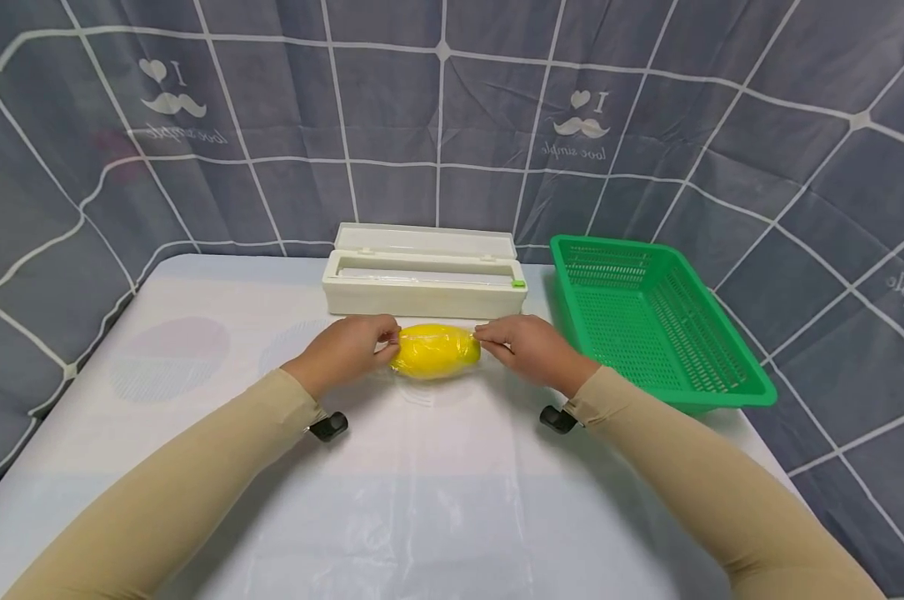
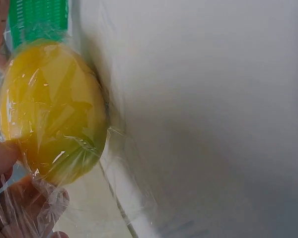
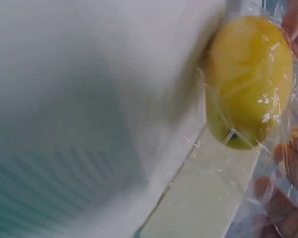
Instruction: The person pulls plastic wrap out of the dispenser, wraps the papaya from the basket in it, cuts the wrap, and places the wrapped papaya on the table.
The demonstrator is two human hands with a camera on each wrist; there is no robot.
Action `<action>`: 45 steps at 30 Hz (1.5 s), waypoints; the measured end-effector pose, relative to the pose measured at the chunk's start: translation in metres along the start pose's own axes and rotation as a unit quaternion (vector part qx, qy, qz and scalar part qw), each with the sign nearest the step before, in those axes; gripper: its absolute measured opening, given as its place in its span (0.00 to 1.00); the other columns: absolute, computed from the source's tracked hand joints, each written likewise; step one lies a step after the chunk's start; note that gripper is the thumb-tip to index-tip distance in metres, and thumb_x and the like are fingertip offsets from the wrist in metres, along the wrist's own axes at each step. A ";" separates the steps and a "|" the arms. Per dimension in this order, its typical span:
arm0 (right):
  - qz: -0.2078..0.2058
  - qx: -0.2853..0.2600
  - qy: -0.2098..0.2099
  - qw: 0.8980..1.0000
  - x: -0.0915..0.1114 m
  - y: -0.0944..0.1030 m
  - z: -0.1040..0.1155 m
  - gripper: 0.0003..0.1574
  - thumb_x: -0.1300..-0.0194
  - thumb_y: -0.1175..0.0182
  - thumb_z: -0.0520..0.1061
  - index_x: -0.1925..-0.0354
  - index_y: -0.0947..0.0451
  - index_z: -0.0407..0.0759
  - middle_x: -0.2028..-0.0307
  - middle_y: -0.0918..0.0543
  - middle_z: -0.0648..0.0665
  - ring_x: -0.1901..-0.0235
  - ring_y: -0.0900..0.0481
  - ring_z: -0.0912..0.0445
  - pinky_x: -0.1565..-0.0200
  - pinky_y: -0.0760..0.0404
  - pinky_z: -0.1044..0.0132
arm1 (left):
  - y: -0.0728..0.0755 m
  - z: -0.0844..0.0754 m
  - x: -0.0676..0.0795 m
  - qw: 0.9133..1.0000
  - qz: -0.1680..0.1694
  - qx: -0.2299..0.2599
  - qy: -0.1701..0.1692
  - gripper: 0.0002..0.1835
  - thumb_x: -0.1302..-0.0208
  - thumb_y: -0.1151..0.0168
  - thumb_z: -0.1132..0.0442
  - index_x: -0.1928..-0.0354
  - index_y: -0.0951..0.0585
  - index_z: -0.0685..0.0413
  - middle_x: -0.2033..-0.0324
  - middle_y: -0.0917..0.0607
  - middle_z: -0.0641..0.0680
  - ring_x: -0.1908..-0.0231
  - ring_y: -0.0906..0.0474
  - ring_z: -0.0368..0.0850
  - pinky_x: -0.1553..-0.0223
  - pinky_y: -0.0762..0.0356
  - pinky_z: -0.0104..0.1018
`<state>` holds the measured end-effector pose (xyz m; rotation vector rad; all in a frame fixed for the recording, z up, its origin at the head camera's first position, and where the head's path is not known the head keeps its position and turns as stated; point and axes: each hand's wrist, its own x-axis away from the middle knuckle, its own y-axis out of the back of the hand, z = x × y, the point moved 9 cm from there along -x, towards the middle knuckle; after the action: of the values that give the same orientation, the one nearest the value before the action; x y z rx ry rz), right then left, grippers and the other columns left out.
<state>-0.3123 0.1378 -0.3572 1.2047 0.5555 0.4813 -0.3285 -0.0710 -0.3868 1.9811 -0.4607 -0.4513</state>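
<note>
A yellow mango (image 1: 435,353) with greenish ends lies sideways between my hands, wrapped in clear cling film (image 2: 55,194). My left hand (image 1: 352,350) pinches the film at the mango's left end, thumb and fingers together. At the opposite end, my right hand (image 1: 530,350) pinches the film near the greenish tip. Glossy wrinkles of film cross the fruit in both wrist views, and loose film bunches around the fingers. The mango is at or just above the tabletop; I cannot tell whether it touches.
Just behind the hands stands a white cling film dispenser (image 1: 422,298), lid up, with a roll inside and a green slider at its right. A green plastic basket (image 1: 624,321) sits at the right. The white-covered table (image 1: 437,508) backs onto a grey checked curtain (image 1: 392,108).
</note>
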 end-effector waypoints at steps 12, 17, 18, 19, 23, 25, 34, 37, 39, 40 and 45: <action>-0.052 0.067 -0.037 0.996 -0.011 0.001 0.012 0.14 0.29 0.31 0.48 0.48 0.13 0.44 0.51 0.08 0.46 0.50 0.11 0.48 0.36 0.20 0.49 | 0.001 -0.008 -0.001 0.999 -0.004 -0.027 -0.030 0.05 0.28 0.35 0.56 0.63 0.21 0.45 0.67 0.14 0.46 0.69 0.23 0.45 0.58 0.20 0.44; -0.075 0.079 -0.059 0.992 -0.013 -0.003 0.013 0.05 0.27 0.34 0.41 0.62 0.12 0.43 0.64 0.08 0.47 0.60 0.11 0.51 0.30 0.24 0.47 | -0.004 -0.010 -0.004 0.999 0.011 -0.037 -0.024 0.12 0.30 0.30 0.49 0.64 0.20 0.45 0.69 0.16 0.45 0.72 0.26 0.44 0.65 0.25 0.41; -0.075 0.079 -0.061 0.992 -0.013 -0.005 0.013 0.06 0.27 0.35 0.40 0.63 0.13 0.42 0.66 0.09 0.47 0.62 0.11 0.50 0.29 0.24 0.47 | -0.004 -0.010 -0.004 0.999 0.011 -0.041 -0.025 0.11 0.30 0.30 0.49 0.65 0.20 0.45 0.70 0.15 0.45 0.72 0.26 0.44 0.65 0.25 0.41; -0.075 0.079 -0.064 0.992 -0.012 -0.006 0.013 0.06 0.27 0.35 0.40 0.63 0.13 0.42 0.65 0.09 0.47 0.61 0.11 0.50 0.30 0.24 0.47 | -0.005 -0.011 -0.004 0.999 0.010 -0.045 -0.028 0.11 0.29 0.30 0.50 0.65 0.19 0.45 0.70 0.15 0.44 0.72 0.26 0.44 0.64 0.24 0.41; -0.076 0.075 -0.071 0.992 -0.007 -0.013 0.013 0.06 0.26 0.37 0.41 0.60 0.15 0.41 0.62 0.10 0.45 0.58 0.12 0.48 0.35 0.18 0.49 | -0.004 -0.014 -0.004 0.998 0.003 -0.054 -0.036 0.09 0.29 0.30 0.53 0.67 0.19 0.44 0.71 0.15 0.44 0.72 0.25 0.44 0.63 0.22 0.42; -0.079 0.071 -0.069 0.992 -0.006 -0.015 0.014 0.06 0.26 0.37 0.40 0.58 0.15 0.40 0.58 0.09 0.44 0.54 0.11 0.48 0.36 0.17 0.50 | -0.005 -0.015 -0.003 0.997 0.000 -0.057 -0.043 0.09 0.28 0.31 0.54 0.67 0.19 0.44 0.71 0.15 0.43 0.72 0.26 0.44 0.63 0.22 0.43; -0.065 0.101 -0.013 0.993 -0.002 -0.027 0.025 0.06 0.29 0.35 0.36 0.65 0.19 0.43 0.45 0.10 0.41 0.45 0.11 0.49 0.31 0.22 0.51 | -0.002 -0.020 0.001 0.993 -0.025 -0.064 -0.095 0.10 0.28 0.34 0.63 0.69 0.23 0.46 0.75 0.19 0.44 0.75 0.29 0.42 0.65 0.24 0.39; -0.064 0.120 0.000 0.991 0.000 -0.028 0.028 0.05 0.29 0.34 0.36 0.64 0.20 0.42 0.45 0.10 0.41 0.45 0.11 0.49 0.32 0.21 0.50 | -0.002 -0.023 0.002 0.988 -0.037 -0.077 -0.131 0.12 0.30 0.35 0.67 0.71 0.26 0.47 0.77 0.24 0.44 0.76 0.32 0.41 0.69 0.29 0.35; -0.061 0.139 0.008 0.988 0.001 -0.029 0.031 0.04 0.30 0.33 0.37 0.63 0.19 0.42 0.45 0.10 0.41 0.44 0.12 0.49 0.32 0.21 0.50 | -0.002 -0.027 0.003 0.983 -0.046 -0.085 -0.155 0.13 0.30 0.36 0.68 0.71 0.27 0.48 0.78 0.27 0.44 0.76 0.34 0.40 0.70 0.31 0.33; -0.060 0.148 0.010 0.987 0.002 -0.029 0.032 0.04 0.30 0.32 0.37 0.63 0.19 0.41 0.45 0.10 0.41 0.44 0.12 0.49 0.32 0.21 0.50 | -0.002 -0.028 0.003 0.981 -0.051 -0.089 -0.165 0.14 0.31 0.36 0.69 0.71 0.28 0.48 0.78 0.28 0.44 0.76 0.35 0.39 0.70 0.33 0.33; -0.052 0.180 0.012 0.982 0.002 -0.032 0.033 0.04 0.31 0.31 0.37 0.62 0.18 0.41 0.46 0.10 0.42 0.42 0.12 0.51 0.31 0.22 0.51 | -0.001 -0.035 0.004 0.972 -0.062 -0.110 -0.199 0.13 0.31 0.37 0.70 0.71 0.28 0.50 0.78 0.29 0.46 0.78 0.37 0.40 0.73 0.34 0.33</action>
<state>-0.2877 0.1058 -0.3794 1.5066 0.7448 0.3134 -0.3073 -0.0463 -0.3734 1.7101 -0.5127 -0.9489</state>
